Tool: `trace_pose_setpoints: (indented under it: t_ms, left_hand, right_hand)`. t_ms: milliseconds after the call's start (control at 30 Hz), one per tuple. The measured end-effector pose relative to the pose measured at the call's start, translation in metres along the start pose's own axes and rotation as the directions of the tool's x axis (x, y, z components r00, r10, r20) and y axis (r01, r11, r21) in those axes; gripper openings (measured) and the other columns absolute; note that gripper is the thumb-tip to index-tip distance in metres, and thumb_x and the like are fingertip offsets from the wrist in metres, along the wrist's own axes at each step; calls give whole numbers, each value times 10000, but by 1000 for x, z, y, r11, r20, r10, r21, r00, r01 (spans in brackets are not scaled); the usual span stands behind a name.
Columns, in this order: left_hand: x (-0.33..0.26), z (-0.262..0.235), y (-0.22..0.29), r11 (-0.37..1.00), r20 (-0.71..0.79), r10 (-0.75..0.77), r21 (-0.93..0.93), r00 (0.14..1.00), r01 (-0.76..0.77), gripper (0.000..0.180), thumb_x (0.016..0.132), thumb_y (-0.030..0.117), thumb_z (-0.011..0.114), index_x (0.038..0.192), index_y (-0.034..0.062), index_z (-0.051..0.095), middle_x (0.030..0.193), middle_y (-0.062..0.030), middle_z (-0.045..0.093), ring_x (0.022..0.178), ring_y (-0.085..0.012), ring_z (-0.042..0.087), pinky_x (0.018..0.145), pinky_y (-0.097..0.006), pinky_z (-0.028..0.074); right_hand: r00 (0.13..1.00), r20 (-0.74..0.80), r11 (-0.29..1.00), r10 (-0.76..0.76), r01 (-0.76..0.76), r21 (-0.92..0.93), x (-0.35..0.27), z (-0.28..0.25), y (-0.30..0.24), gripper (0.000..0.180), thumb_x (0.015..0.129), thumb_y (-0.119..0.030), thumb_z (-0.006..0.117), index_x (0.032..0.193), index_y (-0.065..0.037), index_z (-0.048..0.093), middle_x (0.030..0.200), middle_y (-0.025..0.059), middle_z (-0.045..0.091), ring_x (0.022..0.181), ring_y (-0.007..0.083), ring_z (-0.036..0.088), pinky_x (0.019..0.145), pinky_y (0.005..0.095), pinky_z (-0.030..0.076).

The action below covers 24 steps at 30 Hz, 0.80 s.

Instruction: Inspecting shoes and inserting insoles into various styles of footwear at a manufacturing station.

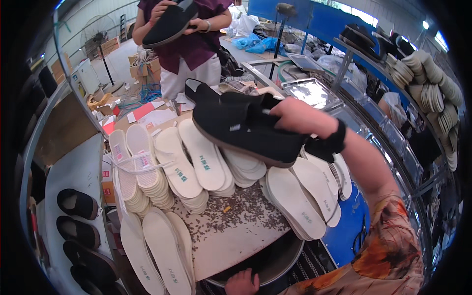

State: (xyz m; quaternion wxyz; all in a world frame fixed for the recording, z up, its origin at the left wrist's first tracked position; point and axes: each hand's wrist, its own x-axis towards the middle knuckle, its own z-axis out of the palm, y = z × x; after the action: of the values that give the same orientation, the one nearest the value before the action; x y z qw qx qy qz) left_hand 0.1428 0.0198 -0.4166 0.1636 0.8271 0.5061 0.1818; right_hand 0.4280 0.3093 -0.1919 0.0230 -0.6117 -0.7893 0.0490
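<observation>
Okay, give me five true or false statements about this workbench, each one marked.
1. The right hand holds at least one black shoe over the white insoles. True.
2. The other hand grips a shoe. False: the left hand, near the metal basin, shows none.
3. Dark bits are scattered on the table. True.
4. The person opposite is empty-handed. False: they hold a dark shoe.
5. Dark footwear is lined up at the picture's left. True.

Black shoe [236,123], brownish sole [255,156], tilted above insoles [209,167]
</observation>
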Motion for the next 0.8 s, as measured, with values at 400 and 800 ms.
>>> trace_pose_setpoints:
  t_ms: [400, 800]
  left_hand:
    - [-17, 39, -31, 961, -207, 260, -38, 943, -274, 283, 821, 299, 540, 935, 62, 645, 805, -82, 633, 641, -208, 595, 570, -313, 482]
    - [-13, 45, -37, 966, -214, 247, -17, 945, -256, 283, 818, 304, 543, 930, 65, 645, 796, -78, 629, 627, -206, 588, 561, -314, 478]
  right_hand:
    - [946, -324, 1000, 16, -22, -14, 266, 43, -97, 262, 662, -151, 561, 863, -15, 659, 890, 214, 628, 879, 346, 605, 769, 414, 484]
    - [908, -123, 903, -401, 369, -222, 385, 136, -40, 257, 754, -205, 557, 938, -68, 672, 925, 133, 644, 878, 269, 622, 752, 345, 480]
